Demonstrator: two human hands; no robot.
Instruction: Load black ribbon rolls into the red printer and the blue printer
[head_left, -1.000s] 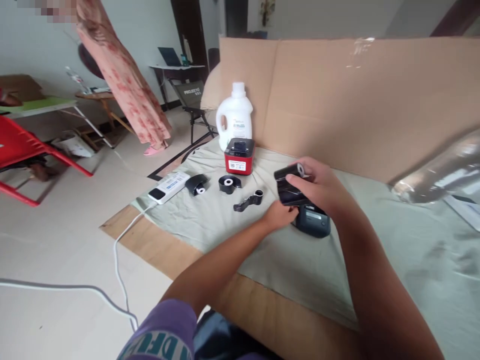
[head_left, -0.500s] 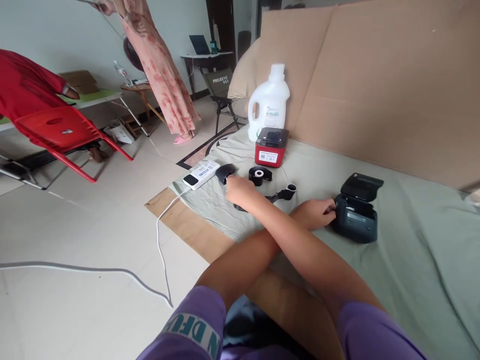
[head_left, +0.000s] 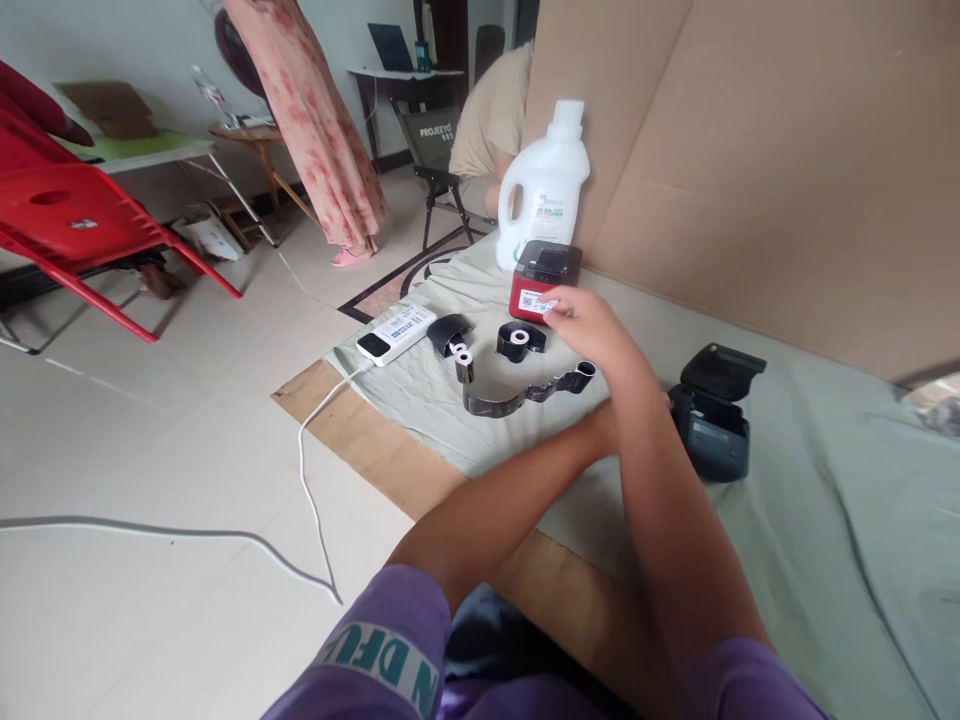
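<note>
"Purple sleeves (head_left: 390, 640) are framing the near edge. What are the fingers doing?"

"The left hand (head_left: 609, 428) is resting beside the printer (head_left: 716, 435), largely hidden behind the right forearm; I can't tell what its fingers are gripping. The right hand (head_left: 589, 322) is hanging before the red box (head_left: 546, 285), fingers loosely bent, a small gap showing at the thumb, nothing visible inside. Whether it's touching the box, I can't tell."

"How will the printer be handling?"

"It's sitting on the pale, wrinkled cloth (head_left: 832, 540), lid tilting open. I'm judging it rigid and fairly light, the hinge fragile; I'd be holding the rounded lower body."

"And that black strip (head_left: 495, 403)?"

"Glossy, curling, probably slippery and easily creased. I'd be pinching its edges."

"Farther back?"

"Smooth white plastic is forming the bottle (head_left: 551, 195); flat brown cardboard (head_left: 750, 200) is standing behind."
</note>
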